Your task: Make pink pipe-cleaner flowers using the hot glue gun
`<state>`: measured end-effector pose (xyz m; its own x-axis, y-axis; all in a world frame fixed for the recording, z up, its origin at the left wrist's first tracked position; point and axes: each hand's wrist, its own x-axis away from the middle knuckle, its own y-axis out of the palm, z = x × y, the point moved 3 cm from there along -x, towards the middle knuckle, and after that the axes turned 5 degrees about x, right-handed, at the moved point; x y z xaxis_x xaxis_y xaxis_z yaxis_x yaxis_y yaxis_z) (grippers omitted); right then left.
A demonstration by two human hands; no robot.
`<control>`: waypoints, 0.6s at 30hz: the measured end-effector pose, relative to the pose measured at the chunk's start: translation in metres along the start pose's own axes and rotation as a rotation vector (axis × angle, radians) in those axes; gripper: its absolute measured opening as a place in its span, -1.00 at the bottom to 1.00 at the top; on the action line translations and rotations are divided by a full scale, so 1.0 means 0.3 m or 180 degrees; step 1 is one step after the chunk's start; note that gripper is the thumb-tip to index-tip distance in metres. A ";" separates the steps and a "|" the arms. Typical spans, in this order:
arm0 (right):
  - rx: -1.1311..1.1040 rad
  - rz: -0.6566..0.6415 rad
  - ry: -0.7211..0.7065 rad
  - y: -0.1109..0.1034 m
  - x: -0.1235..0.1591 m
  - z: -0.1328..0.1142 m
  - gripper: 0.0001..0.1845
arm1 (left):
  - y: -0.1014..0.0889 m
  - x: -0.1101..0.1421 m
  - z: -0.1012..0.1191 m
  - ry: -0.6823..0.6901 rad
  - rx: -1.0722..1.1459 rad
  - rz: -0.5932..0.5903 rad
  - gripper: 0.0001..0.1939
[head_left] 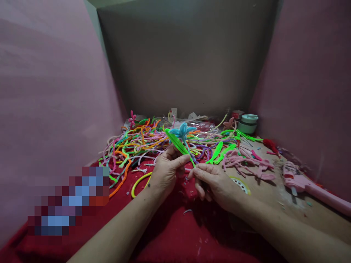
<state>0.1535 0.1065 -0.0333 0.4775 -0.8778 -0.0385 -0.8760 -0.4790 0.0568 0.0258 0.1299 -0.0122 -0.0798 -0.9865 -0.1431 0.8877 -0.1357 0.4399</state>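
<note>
Though central, blue flower [184, 130] part-hidden

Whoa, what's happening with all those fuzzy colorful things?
A person is holding a blue fuzzy flower and a long green leaf together. Their left hand pinches them below the flower, while the right hand has its fingertips at the leaf's lower end. Behind the hands lies a tangled pile of colorful fuzzy stems. Off to the right are more green leaves, some pink fuzzy pieces and what looks like a pink glue gun.
</note>
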 end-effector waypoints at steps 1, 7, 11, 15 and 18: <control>0.0100 0.0050 -0.0002 0.001 0.002 0.001 -0.70 | 0.000 0.000 -0.004 -0.0045 0.0006 0.0027 -0.74; 0.0427 0.0251 0.0049 0.014 0.013 0.004 -0.68 | -0.005 0.007 -0.008 0.0228 -0.0737 0.0297 -0.84; 0.0416 0.0262 -0.0017 0.015 0.012 -0.007 -0.68 | 0.001 0.020 0.027 0.1042 -0.1427 0.0231 -0.87; 0.0179 0.0226 -0.0082 0.022 0.012 -0.008 -0.69 | 0.018 0.036 0.063 0.2074 -0.2241 -0.0094 -0.88; 0.0087 0.0228 -0.0147 0.027 0.014 -0.011 -0.71 | 0.018 0.039 0.081 0.2287 -0.2422 -0.0031 -0.87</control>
<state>0.1485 0.0989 -0.0296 0.4104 -0.9083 -0.0814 -0.9096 -0.4141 0.0338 0.0187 0.1153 0.0100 -0.0215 -0.6650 -0.7466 0.9594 0.1964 -0.2026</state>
